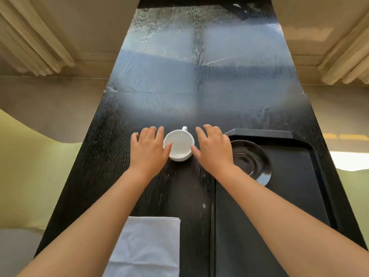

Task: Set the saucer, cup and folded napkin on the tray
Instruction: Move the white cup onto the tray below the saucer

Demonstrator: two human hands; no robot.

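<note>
A white cup (180,144) stands upright on the black table, its handle pointing away from me. My left hand (148,149) lies flat at its left side and my right hand (212,147) at its right side; both thumbs touch the cup's rim, fingers spread. A dark glossy saucer (251,162) sits in the far left part of the black tray (299,186), partly hidden by my right wrist. A folded white napkin (147,246) lies on the table near me, left of the tray.
The black wood-grain table (189,76) stretches far ahead, glossy with reflections. Curtains hang at both upper corners. A pale green seat (30,166) is left of the table.
</note>
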